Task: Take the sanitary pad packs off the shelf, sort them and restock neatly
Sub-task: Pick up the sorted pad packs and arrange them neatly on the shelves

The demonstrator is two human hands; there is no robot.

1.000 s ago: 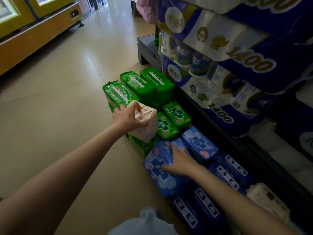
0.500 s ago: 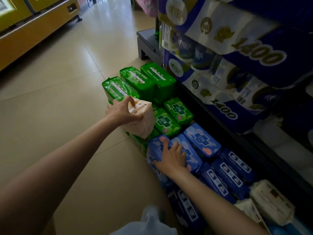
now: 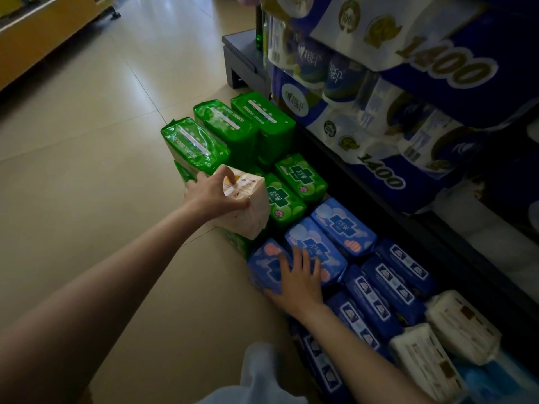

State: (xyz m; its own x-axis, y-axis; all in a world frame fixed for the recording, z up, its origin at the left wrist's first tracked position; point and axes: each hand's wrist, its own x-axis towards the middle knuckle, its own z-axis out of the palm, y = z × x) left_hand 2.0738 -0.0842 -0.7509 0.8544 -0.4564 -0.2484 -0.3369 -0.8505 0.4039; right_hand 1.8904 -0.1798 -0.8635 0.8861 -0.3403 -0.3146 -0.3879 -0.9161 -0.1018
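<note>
The left hand grips a cream pad pack, fingers curled over its top edge, holding it above the green packs stacked on the tiled floor. The right hand lies flat with fingers spread on a light-blue pad pack, possibly pressing it. Beside it lie darker blue packs and white packs. Large toilet-roll bundles fill the shelf behind them.

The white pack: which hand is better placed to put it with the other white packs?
The left hand: it already grips the white pack. The right hand lies flat on a blue pack, though nearer the other white packs.
</note>
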